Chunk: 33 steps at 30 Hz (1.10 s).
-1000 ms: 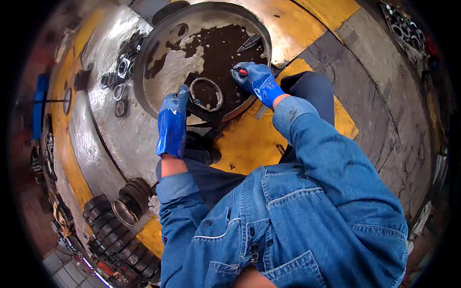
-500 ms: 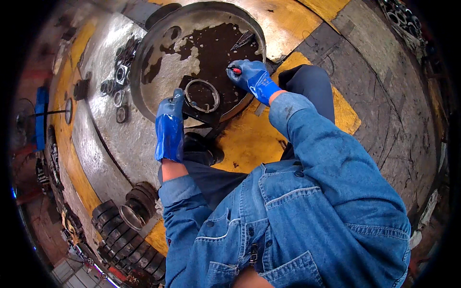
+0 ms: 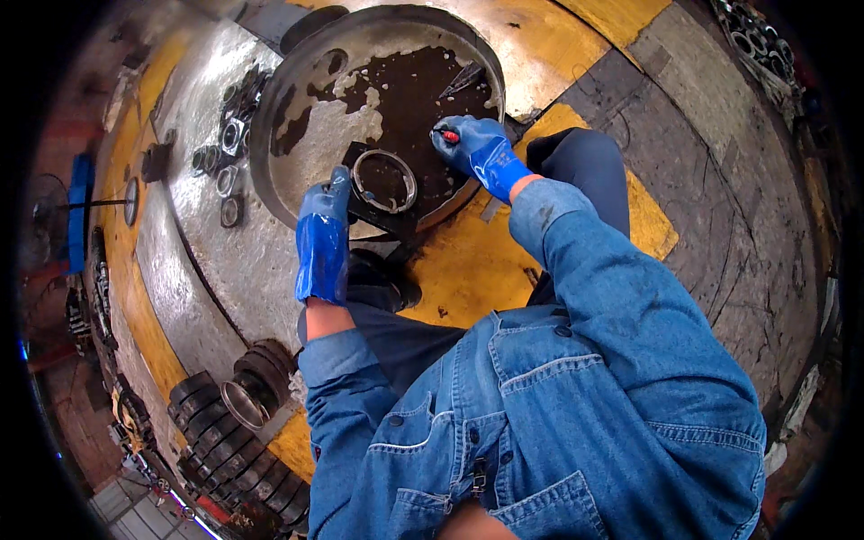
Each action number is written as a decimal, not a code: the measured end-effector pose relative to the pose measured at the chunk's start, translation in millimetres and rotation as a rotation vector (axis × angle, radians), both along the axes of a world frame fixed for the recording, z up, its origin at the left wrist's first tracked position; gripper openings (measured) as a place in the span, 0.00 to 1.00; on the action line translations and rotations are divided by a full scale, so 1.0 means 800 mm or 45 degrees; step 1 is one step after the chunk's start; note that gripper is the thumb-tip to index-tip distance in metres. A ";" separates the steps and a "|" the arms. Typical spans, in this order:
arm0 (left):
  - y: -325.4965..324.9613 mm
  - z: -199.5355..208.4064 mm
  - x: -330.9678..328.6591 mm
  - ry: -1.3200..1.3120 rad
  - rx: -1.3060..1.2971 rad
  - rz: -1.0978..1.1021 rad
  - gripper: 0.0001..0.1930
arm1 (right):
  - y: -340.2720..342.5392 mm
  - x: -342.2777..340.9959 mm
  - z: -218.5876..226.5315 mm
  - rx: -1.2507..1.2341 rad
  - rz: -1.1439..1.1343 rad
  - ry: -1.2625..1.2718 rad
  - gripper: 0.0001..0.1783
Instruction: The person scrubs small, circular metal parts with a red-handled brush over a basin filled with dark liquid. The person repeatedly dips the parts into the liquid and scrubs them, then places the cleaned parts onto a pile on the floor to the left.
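Note:
My left hand, in a blue rubber glove, grips the left edge of a dark, flat metal part with a round opening. A bright metal rim surrounds that opening. The part is held over the near side of a wide, shallow round pan, where dark liquid and pale patches lie. To the right, my right hand, gloved alike, is closed around a tool with a red handle end. The fist hides the rest of the tool, so its kind does not show. This hand is apart from the metal part.
Several metal rings and fittings lie left of the pan. A dark pointed object rests in the pan's far right. Stacked dark ribbed cylinders stand at lower left. More rings are heaped at far right.
The whole view has shifted slightly, so pan, part and hands appear a little further right. Both hands keep their hold, and their positions relative to the part are nearly the same.

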<state>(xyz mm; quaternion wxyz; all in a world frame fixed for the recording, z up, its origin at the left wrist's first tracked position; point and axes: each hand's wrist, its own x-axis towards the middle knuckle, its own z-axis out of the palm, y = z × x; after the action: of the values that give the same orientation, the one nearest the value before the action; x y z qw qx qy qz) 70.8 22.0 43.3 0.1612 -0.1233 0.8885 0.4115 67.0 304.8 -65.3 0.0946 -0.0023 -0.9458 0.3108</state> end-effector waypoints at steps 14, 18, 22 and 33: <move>0.011 0.024 0.012 0.046 -0.024 -0.053 0.36 | 0.002 0.002 0.003 0.062 -0.015 -0.041 0.15; 0.002 0.013 0.005 0.019 -0.032 -0.029 0.35 | -0.001 0.000 0.009 0.050 -0.003 -0.087 0.15; 0.016 0.029 0.014 0.026 -0.032 -0.022 0.36 | 0.002 0.003 0.008 0.042 -0.022 -0.111 0.15; 0.014 0.029 0.008 -0.031 -0.117 -0.015 0.37 | 0.002 -0.002 -0.001 0.044 -0.008 -0.045 0.15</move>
<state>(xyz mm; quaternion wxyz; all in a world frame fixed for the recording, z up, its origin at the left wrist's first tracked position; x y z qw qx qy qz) 77.5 33.0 66.5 0.1688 -0.1302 0.9051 0.3679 65.8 306.5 -65.8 0.0788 -0.0091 -0.9524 0.2942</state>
